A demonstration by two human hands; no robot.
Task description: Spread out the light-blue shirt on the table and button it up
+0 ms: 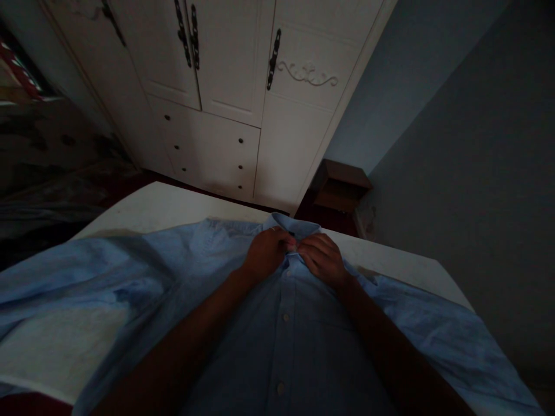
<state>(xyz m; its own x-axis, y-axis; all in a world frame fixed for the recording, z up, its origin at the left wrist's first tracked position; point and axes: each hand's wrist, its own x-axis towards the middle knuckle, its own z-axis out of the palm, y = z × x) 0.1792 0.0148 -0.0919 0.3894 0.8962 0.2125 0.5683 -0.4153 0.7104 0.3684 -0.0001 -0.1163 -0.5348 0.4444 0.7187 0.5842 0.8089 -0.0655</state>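
A light blue button-up shirt (243, 346) lies front side up on a white table, sleeves spread out to both sides. Its collar (281, 221) points toward the far edge. At the collar opening, my left hand (269, 251) pinches the shirt's cloth with closed fingers. My right hand (323, 258) is closed on the collar's other side, its fingertips close to those of the left. Whether a button is between the fingertips is hidden. Below the hands, several pale buttons run down the placket (285, 318), which looks closed.
The white table (173, 205) has rounded far corners. Beyond it stands a white wardrobe (229, 69) with dark handles and drawers. A small brown open-fronted cabinet (342, 185) stands beside the grey wall at the right. Dark cloth (39, 225) lies at the far left. The room is dim.
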